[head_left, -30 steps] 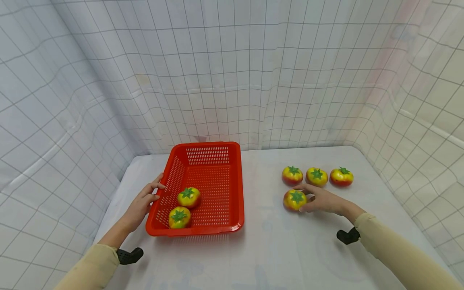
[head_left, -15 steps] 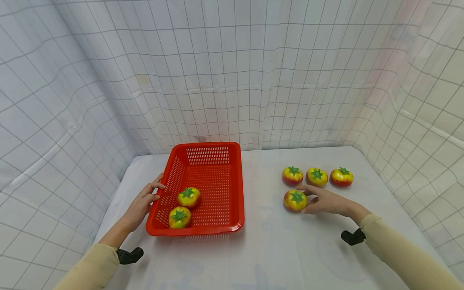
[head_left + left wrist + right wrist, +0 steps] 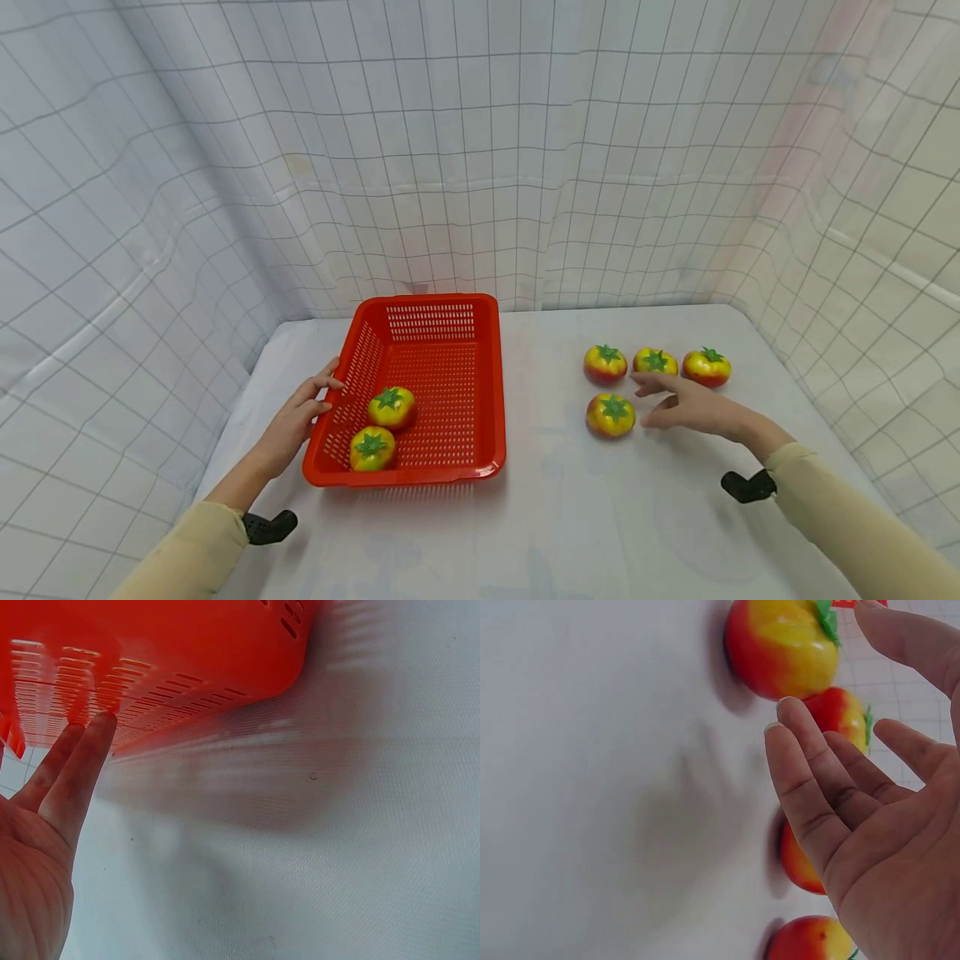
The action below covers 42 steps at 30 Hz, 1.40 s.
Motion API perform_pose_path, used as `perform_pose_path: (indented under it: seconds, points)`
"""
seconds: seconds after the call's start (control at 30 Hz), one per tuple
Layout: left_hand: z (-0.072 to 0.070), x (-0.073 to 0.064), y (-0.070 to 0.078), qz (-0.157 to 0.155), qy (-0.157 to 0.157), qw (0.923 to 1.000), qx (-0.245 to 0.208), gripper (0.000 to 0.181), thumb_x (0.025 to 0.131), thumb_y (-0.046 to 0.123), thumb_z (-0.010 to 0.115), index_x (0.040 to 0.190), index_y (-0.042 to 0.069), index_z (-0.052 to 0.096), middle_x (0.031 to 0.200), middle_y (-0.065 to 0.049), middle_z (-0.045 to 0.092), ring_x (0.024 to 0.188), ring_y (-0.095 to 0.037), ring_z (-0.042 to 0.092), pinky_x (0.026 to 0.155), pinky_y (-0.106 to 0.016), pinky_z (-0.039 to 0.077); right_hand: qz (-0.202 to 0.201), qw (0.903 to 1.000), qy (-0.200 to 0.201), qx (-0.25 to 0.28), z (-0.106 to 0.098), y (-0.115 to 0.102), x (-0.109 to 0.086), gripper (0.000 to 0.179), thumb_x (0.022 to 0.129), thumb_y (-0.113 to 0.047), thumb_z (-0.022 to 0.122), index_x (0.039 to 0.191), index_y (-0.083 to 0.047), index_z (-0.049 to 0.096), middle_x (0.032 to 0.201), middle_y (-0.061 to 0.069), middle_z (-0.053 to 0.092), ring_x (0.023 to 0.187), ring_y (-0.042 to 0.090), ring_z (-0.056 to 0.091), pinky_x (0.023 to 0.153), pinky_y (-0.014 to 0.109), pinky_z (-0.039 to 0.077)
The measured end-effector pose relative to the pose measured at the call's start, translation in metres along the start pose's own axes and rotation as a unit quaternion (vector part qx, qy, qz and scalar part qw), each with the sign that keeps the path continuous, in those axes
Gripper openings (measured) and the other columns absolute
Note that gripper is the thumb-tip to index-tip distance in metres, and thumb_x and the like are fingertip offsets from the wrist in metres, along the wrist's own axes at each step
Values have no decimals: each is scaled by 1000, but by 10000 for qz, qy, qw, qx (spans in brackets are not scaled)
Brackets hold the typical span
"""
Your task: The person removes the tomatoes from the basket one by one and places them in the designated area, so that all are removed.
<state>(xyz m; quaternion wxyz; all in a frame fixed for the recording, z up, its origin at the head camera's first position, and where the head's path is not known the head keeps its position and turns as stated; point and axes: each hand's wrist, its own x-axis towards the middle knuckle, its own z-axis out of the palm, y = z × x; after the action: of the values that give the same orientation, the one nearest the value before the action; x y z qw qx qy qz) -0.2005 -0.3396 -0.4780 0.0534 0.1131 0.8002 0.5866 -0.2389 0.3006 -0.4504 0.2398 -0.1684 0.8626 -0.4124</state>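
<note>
A red plastic basket (image 3: 501,392) with slotted walls stands left of the table's middle. Two yellow-red tomatoes with green star-shaped tops, a rear one (image 3: 392,408) and a front one (image 3: 372,448), lie at its left side. My left hand (image 3: 288,425) rests on the basket's left rim; in the left wrist view two straight fingers (image 3: 75,784) touch its outer wall. My right hand (image 3: 693,407) hovers, fingers spread and holding nothing, just right of a single tomato (image 3: 611,416). Behind it a row holds a left tomato (image 3: 605,364), a partly covered middle tomato (image 3: 656,360) and a right tomato (image 3: 707,367).
A white cloth covers the table (image 3: 555,500). White curtains (image 3: 480,167) with a grid pattern hang behind and along both sides. A black wrist mount (image 3: 270,527) sits on the left forearm, and another black mount (image 3: 748,486) on the right one.
My right hand has let go of the front tomato and moved back to the right, its fingers spreading. That tomato stays in place. The left hand and the basket have barely shifted.
</note>
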Motion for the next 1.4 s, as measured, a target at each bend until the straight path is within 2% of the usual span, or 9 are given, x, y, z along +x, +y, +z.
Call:
perform_pose_path:
  seconds: [0.17, 0.3, 0.53, 0.73, 0.97, 1.07, 1.17, 1.33, 1.4]
  points:
    - [0, 0, 0, -73, -2, 9999, 109, 53, 103, 7, 33, 156, 11, 35, 172, 0, 5, 155, -39, 3, 96, -22, 45, -234, 9997, 115, 29, -3, -8, 0, 74, 95, -29, 72, 157, -11, 36, 149, 22, 47, 121, 36, 57, 99, 46, 47]
    - [0, 0, -1, -106, 0, 9999, 132, 59, 103, 8, 33, 161, 15, 29, 172, 1, 4, 156, -38, 3, 96, -21, 44, -336, 9992, 199, 46, -4, -17, 2, 71, 97, -26, 70, 157, -13, 37, 150, 20, 47, 134, 43, 46, 101, 46, 46]
    - [-1, 0, -2, -67, 0, 10000, 15, 51, 103, 6, 33, 153, 7, 37, 173, 0, 4, 156, -39, 1, 94, -19, 46, -578, 9979, 263, 85, -7, -38, 9, 67, 97, -29, 71, 156, -21, 39, 146, 16, 49, 126, 37, 54, 101, 49, 46]
    - [-1, 0, -2, -70, 20, 10000, 56, 49, 103, 7, 33, 151, 6, 39, 173, 0, 5, 155, -39, 2, 94, -19, 46, -772, 9968, 199, 54, -6, -65, 18, 70, 94, -38, 74, 155, -31, 40, 149, 13, 49, 123, 30, 57, 102, 51, 47]
    - [0, 0, 1, -127, 44, 9999, 103, 49, 102, 7, 33, 151, 5, 39, 172, -1, 5, 155, -40, 3, 93, -19, 46, -1049, 9939, -104, 329, 1, -96, 40, 72, 93, -32, 75, 155, -31, 39, 147, 4, 51, 114, 28, 64, 94, 47, 53]
    - [1, 0, 2, -149, 54, 9998, 143, 49, 102, 7, 33, 151, 5, 40, 172, 0, 5, 155, -40, 3, 93, -19, 46, -1097, 9926, -246, 465, 7, -111, 50, 69, 94, -33, 75, 153, -36, 41, 146, -1, 52, 113, 28, 63, 92, 48, 54]
    - [2, -1, 5, -151, 67, 9997, 194, 49, 102, 7, 34, 151, 6, 40, 172, 0, 5, 156, -39, 4, 96, -23, 46, -1018, 9938, -292, 325, 14, -127, 58, 66, 93, -37, 74, 150, -44, 42, 144, -8, 53, 116, 23, 63, 95, 47, 51]
    - [3, -2, 7, -113, 79, 9997, 216, 49, 103, 8, 35, 151, 5, 40, 172, 0, 4, 156, -39, 4, 98, -25, 45, -1201, 9918, -430, 78, 25, -146, 76, 68, 93, -35, 75, 152, -39, 42, 142, -8, 55, 114, 18, 65, 101, 45, 48]
    - [3, -2, 6, -62, 63, 9999, 143, 48, 103, 7, 34, 151, 4, 40, 172, -1, 4, 155, -40, 3, 95, -21, 45, -1361, 9893, -520, 73, 30, -150, 83, 70, 92, -36, 77, 153, -37, 43, 142, -6, 55, 111, 19, 67, 102, 44, 48]
